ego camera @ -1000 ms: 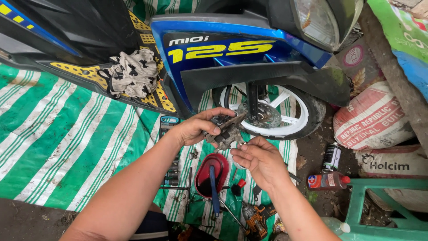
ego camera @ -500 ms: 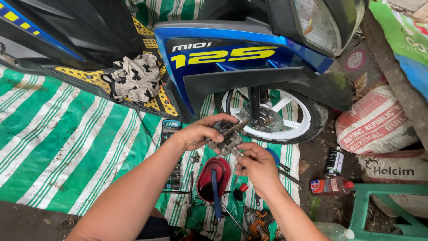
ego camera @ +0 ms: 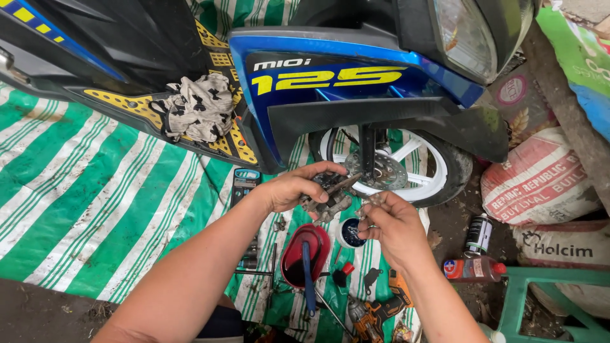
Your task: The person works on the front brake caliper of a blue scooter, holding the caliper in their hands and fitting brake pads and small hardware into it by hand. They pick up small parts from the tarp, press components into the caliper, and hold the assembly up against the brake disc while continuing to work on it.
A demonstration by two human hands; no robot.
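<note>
- The left hand is closed around a grimy metal brake part, gripping it from the left with the fingers wrapped over its top.
- The right hand pinches a small metal piece between thumb and fingertips, held right against the brake part's lower right side.
- Both hands hold the part in the air just in front of the scooter's front wheel, a little below and left of its brake disc.
- Judging by this, the part is already off the wheel and is being worked on by hand; refitting it to the wheel seems to remain.
- Below the wheel, on the green-and-white striped tarp, lie a red bowl with a blue-handled tool across it, a small round tin and a cordless drill.
- Right of the wheel stand a dark can and a red-capped bottle, with filled sacks behind them.
- A patterned rag rests on the footboard, up and left of the wheel.
</note>
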